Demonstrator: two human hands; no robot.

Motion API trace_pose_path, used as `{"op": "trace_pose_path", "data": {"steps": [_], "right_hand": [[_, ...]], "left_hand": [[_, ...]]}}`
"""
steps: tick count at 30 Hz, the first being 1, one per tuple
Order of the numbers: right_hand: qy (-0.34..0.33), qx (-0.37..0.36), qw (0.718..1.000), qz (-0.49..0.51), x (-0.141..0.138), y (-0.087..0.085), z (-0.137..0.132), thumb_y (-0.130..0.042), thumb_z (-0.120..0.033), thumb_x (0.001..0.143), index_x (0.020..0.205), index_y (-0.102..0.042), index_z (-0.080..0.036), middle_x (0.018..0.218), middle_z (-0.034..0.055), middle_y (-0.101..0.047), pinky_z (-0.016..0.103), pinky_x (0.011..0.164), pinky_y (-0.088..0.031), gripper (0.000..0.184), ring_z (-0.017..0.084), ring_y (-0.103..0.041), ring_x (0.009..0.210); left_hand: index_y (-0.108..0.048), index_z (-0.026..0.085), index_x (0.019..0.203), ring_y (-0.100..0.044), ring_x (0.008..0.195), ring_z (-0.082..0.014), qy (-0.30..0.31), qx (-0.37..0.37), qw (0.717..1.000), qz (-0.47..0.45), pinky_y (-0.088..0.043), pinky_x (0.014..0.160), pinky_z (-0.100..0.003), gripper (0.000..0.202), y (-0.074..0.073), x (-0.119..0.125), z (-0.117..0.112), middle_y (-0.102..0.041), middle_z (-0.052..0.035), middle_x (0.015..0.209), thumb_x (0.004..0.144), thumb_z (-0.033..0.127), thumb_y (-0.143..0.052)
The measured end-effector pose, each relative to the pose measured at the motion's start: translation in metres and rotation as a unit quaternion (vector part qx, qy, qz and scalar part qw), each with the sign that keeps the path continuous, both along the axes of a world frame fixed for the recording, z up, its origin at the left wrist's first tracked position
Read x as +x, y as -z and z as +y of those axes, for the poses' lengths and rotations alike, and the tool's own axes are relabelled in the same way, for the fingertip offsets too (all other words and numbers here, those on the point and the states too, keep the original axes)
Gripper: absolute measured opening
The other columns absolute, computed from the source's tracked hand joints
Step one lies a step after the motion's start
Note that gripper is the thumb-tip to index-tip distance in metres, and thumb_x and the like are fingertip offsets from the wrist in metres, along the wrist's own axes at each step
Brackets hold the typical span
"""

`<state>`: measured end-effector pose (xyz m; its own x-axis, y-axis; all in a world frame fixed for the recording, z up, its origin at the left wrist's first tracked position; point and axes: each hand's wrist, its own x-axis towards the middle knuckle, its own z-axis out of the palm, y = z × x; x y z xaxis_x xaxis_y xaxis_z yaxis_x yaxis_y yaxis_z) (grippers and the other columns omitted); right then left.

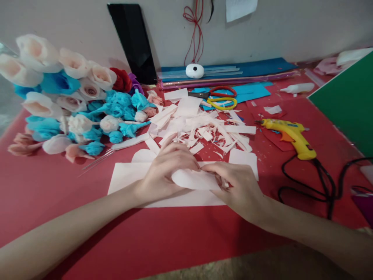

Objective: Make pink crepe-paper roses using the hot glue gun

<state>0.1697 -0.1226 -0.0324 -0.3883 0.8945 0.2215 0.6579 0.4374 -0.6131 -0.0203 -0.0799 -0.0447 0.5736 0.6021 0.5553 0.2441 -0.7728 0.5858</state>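
Between my two hands is a pale paper petal (pixel 195 179) with a rounded left end. My left hand (pixel 171 167) is closed around its far side, with the fingertips partly hidden behind the paper. At the petal's other end, my right hand (pixel 237 186) pinches it between thumb and fingers. Both hands are over a white paper sheet (pixel 125 177) lying on the red table. Another rounded paper piece (pixel 144 155) lies just beyond my left wrist, and a small white paper square (pixel 243 159) is beyond my right hand.
Cut paper scraps (pixel 204 128) are heaped behind my hands, with scissors (pixel 223 97) at their far edge. Paper flowers (pixel 87 105) crowd the left. On the right lie a yellow glue gun (pixel 291 134), its black cable (pixel 323 186) and a green board (pixel 346 105).
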Motion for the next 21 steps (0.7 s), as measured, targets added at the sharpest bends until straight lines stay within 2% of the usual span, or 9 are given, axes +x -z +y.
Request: {"op": "trace_pose_path", "data": {"steps": [4, 6, 10, 14, 18, 21], "right_hand": [[-0.015, -0.003, 1.0, -0.022, 0.002, 0.0, 0.001, -0.052, -0.012, 0.071, 0.097, -0.061, -0.015, 0.088, 0.0006, -0.068, 0.02, 0.052, -0.038, 0.027, 0.008, -0.055, 0.056], [-0.011, -0.006, 1.0, -0.022, 0.003, -0.002, 0.003, -0.054, -0.017, 0.071, 0.096, -0.06, -0.015, 0.086, 0.0008, -0.067, 0.021, 0.055, -0.04, 0.026, 0.01, -0.057, 0.062], [-0.003, -0.006, 1.0, 0.03, 0.005, -0.012, 0.006, -0.053, -0.018, 0.071, 0.089, -0.061, -0.016, 0.085, 0.0003, -0.066, 0.02, 0.064, -0.042, 0.019, 0.012, -0.059, 0.073], [0.017, -0.038, 0.997, 0.058, 0.006, -0.021, 0.009, -0.051, -0.017, 0.077, 0.076, -0.061, -0.016, 0.068, -0.0029, -0.062, 0.016, 0.056, -0.04, 0.009, 0.007, -0.054, 0.06], [0.023, -0.096, 0.992, 0.079, 0.007, -0.022, 0.013, -0.05, -0.017, 0.078, 0.07, -0.06, -0.016, 0.061, -0.0039, -0.058, 0.016, 0.051, -0.037, 0.012, 0.007, -0.051, 0.055], [0.038, -0.12, 0.988, 0.094, 0.007, -0.021, 0.015, -0.049, -0.017, 0.078, 0.066, -0.058, -0.016, 0.058, -0.0038, -0.056, 0.017, 0.05, -0.037, 0.015, 0.007, -0.049, 0.053]], "left_hand": [[-0.054, 0.02, 0.089, -0.059, 0.082, -0.0172, -0.007, -0.015, 1.0, -0.011, -0.036, 0.095, -0.046, 0.029, 0.001, -0.001, -0.001, -0.066, -0.0018, 0.079, 0.066, 0.028, -0.07], [-0.052, 0.021, 0.091, -0.059, 0.082, -0.0172, -0.008, -0.029, 1.0, -0.005, -0.034, 0.097, -0.047, 0.031, 0.001, -0.001, -0.001, -0.066, -0.0012, 0.079, 0.067, 0.03, -0.069], [-0.05, 0.021, 0.096, -0.06, 0.081, -0.0171, -0.011, -0.052, 0.999, -0.001, -0.038, 0.094, -0.045, 0.034, 0.0, -0.001, -0.001, -0.066, -0.0001, 0.075, 0.067, 0.024, -0.068], [-0.053, 0.019, 0.098, -0.059, 0.08, -0.0157, -0.016, -0.032, 0.999, 0.026, -0.04, 0.092, -0.043, 0.034, 0.001, 0.0, -0.002, -0.065, -0.0007, 0.078, 0.068, 0.021, -0.068], [-0.054, 0.022, 0.104, -0.058, 0.082, -0.0161, 0.013, 0.025, 0.999, 0.021, -0.046, 0.083, -0.039, 0.036, 0.002, -0.001, -0.001, -0.065, -0.0017, 0.084, 0.07, 0.02, -0.065], [-0.059, 0.027, 0.1, -0.058, 0.08, -0.0142, 0.019, 0.035, 0.998, 0.037, -0.046, 0.083, -0.038, 0.031, 0.001, -0.003, -0.001, -0.064, 0.0012, 0.08, 0.072, 0.017, -0.063]]}}
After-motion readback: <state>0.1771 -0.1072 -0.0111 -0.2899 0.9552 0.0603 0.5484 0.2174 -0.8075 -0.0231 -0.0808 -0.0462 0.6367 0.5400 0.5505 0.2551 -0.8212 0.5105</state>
